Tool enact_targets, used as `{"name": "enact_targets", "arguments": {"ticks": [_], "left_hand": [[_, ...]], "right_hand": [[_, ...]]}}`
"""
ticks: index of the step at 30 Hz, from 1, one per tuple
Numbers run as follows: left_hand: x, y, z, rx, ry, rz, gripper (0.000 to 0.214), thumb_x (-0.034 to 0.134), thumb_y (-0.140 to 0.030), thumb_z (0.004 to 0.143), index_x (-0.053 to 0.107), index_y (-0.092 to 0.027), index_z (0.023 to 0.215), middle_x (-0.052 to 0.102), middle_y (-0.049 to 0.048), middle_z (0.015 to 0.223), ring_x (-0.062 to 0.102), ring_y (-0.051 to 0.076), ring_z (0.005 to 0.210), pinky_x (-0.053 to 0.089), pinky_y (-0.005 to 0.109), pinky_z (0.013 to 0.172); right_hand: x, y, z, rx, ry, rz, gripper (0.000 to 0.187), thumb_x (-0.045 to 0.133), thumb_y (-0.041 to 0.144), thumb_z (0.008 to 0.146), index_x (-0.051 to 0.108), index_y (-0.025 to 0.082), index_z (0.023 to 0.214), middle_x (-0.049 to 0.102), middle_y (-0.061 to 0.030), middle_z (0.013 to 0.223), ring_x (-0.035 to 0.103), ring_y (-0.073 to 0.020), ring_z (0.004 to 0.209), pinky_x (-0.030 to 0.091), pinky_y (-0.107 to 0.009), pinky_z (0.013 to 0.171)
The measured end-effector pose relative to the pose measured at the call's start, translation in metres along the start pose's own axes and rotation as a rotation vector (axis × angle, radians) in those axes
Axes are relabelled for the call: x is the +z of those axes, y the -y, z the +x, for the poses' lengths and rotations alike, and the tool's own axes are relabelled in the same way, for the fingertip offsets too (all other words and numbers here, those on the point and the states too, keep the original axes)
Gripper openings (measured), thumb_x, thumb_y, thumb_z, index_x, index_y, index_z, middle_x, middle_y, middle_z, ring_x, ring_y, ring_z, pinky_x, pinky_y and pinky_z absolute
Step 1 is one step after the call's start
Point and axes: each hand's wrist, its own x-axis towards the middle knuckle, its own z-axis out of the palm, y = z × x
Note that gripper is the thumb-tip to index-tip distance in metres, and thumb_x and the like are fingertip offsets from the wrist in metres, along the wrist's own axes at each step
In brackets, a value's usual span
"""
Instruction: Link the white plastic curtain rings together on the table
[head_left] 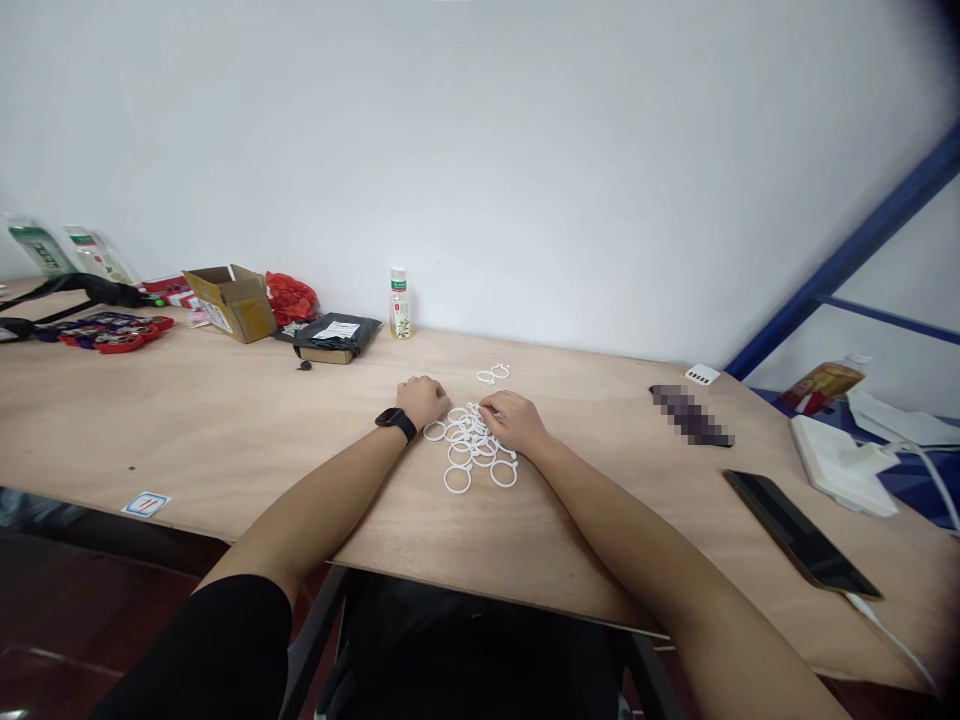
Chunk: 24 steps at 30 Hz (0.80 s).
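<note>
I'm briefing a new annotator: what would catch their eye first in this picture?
A heap of thin white plastic rings sits mid-table on the plywood tabletop, with the curled left hand and the right hand at its far edge. A slim black phone lies to the right, and an open brown cardboard box stands back left by the wall.

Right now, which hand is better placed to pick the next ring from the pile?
Probably the right hand: its fingers rest on the rings at the pile's far edge. The left hand sits curled beside the pile.
</note>
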Motion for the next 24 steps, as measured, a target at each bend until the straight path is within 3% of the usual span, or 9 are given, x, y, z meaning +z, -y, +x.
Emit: {"name": "enact_targets", "arguments": {"ticks": [6, 15, 19, 24], "left_hand": [[-0.004, -0.004, -0.001, 0.105, -0.085, -0.126, 0.021, 0.054, -0.033, 0.086, 0.072, -0.024, 0.089, 0.067, 0.0062, 0.109, 0.054, 0.027, 0.109, 0.036, 0.045, 0.097], [-0.018, -0.022, -0.015, 0.479, -0.260, -0.249, 0.026, 0.048, -0.038, 0.095, 0.070, -0.026, 0.104, 0.063, 0.0068, 0.109, 0.050, 0.022, 0.109, 0.034, 0.041, 0.099], [-0.020, -0.027, -0.019, 0.605, -0.204, -0.249, 0.031, 0.045, -0.040, 0.096, 0.070, -0.025, 0.106, 0.066, 0.0079, 0.098, 0.054, 0.021, 0.100, 0.039, 0.038, 0.093], [-0.018, -0.028, -0.016, 0.664, -0.137, -0.276, 0.033, 0.041, -0.039, 0.098, 0.068, -0.022, 0.108, 0.069, 0.0086, 0.098, 0.058, 0.020, 0.097, 0.042, 0.037, 0.092]], "right_hand": [[0.000, 0.000, 0.000, 0.009, -0.013, 0.007, 0.014, 0.052, 0.023, 0.090, 0.066, 0.021, 0.090, 0.071, -0.0059, 0.088, 0.064, -0.0189, 0.083, 0.047, -0.031, 0.078], [0.003, -0.005, -0.001, 0.014, -0.077, 0.009, 0.028, 0.050, 0.030, 0.095, 0.059, 0.022, 0.119, 0.070, -0.0059, 0.092, 0.064, -0.0200, 0.084, 0.049, -0.032, 0.077], [0.001, -0.005, -0.001, -0.011, -0.078, 0.007, 0.027, 0.046, 0.032, 0.097, 0.060, 0.022, 0.118, 0.069, -0.0066, 0.092, 0.064, -0.0203, 0.086, 0.049, -0.032, 0.077], [0.001, -0.005, -0.002, -0.014, -0.103, 0.000, 0.025, 0.043, 0.033, 0.098, 0.064, 0.022, 0.108, 0.070, -0.0072, 0.093, 0.064, -0.0208, 0.087, 0.049, -0.033, 0.080]]}}
